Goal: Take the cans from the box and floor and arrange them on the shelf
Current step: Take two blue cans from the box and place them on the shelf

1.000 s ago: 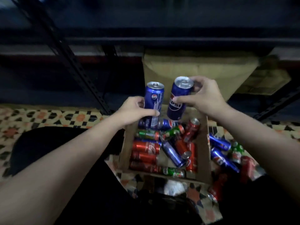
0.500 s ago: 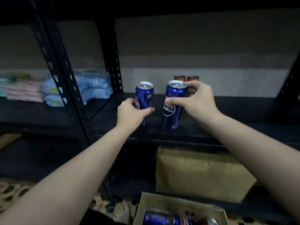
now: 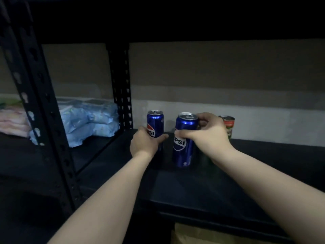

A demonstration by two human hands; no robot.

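head view: both hands grip upright blue cans on the black shelf (image 3: 193, 184); left hand (image 3: 145, 143) wraps the left can (image 3: 155, 123), right hand (image 3: 209, 134) holds the right can (image 3: 184, 143) beside it.

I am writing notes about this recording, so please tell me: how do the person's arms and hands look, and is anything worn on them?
Both forearms are bare as far as the picture shows: no sleeves, gloves, watch or bracelet are visible. The left hand and the right hand show no rings or markings that I can see, though the light is dim. The fingernails look short and plain.
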